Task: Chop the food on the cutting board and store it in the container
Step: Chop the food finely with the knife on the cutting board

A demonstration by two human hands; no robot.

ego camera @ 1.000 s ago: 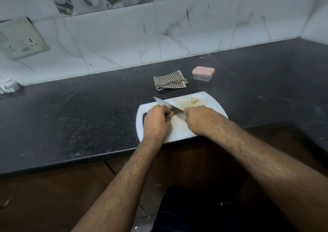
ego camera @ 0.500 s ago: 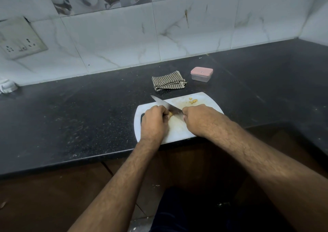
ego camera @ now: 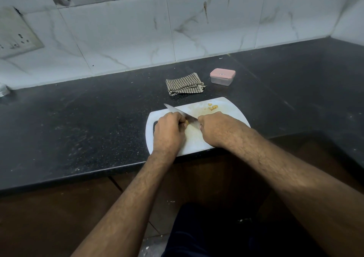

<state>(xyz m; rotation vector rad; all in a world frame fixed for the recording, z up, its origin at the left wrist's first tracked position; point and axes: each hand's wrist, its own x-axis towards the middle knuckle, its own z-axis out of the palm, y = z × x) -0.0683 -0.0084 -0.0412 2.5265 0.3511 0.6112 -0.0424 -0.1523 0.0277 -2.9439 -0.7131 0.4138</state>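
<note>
A white cutting board [ego camera: 230, 107] lies at the front edge of the black counter. My right hand [ego camera: 216, 127] grips the handle of a knife [ego camera: 177, 111], whose blade runs up and to the left across the board. My left hand [ego camera: 169, 130] has its fingers curled over a small yellowish piece of food [ego camera: 186, 121], which is pressed against the blade and mostly hidden. A few chopped yellow bits [ego camera: 213, 107] lie near the board's far edge. A small clear container with a pink lid [ego camera: 222, 76], shut, stands behind the board to the right.
A folded checked cloth [ego camera: 184, 84] lies just behind the board, left of the container. The black counter [ego camera: 78, 128] stretches wide to the left and turns a corner at the right. A wall socket [ego camera: 15, 38] is set in the tiled wall.
Both hands stay in place on the board with the knife against the food. The view has shifted slightly; the blade angle looks nearly the same.
</note>
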